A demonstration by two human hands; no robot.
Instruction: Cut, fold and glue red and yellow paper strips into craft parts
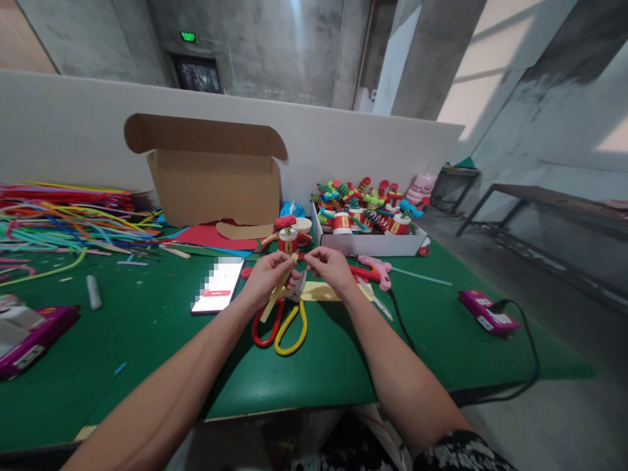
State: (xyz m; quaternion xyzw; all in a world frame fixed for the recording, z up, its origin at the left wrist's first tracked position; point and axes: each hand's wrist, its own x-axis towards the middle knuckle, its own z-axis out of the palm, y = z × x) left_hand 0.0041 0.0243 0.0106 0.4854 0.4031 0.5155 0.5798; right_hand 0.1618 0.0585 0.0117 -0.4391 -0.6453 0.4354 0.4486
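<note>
Both of my bare forearms (171,366) reach forward from the near edge of the green worktop (161,353), a patterned sleeve showing on the right one. Toward the far edge, left of the middle, stands an open cardboard box (220,190), and a heap of coloured strips (73,219) spreads toward the far left corner. Right of the middle, also near the far edge, a low white box (377,246) is crowded with small figures in red and white cups. Short of the middle of the near edge lie the scissors (297,292), one handle red and one yellow, pointing away from me. My left hand (272,278) pinches a pale yellow strip (272,297) that slants down over the scissors. On my right hand (331,267), thumb and fingertips come close together just beside it; I cannot tell whether they grip anything. Left of my hands lies a phone (219,284), lit. A pink glue gun (380,269) rests to their right, and a single cup figure (288,241) stands just beyond them.
</note>
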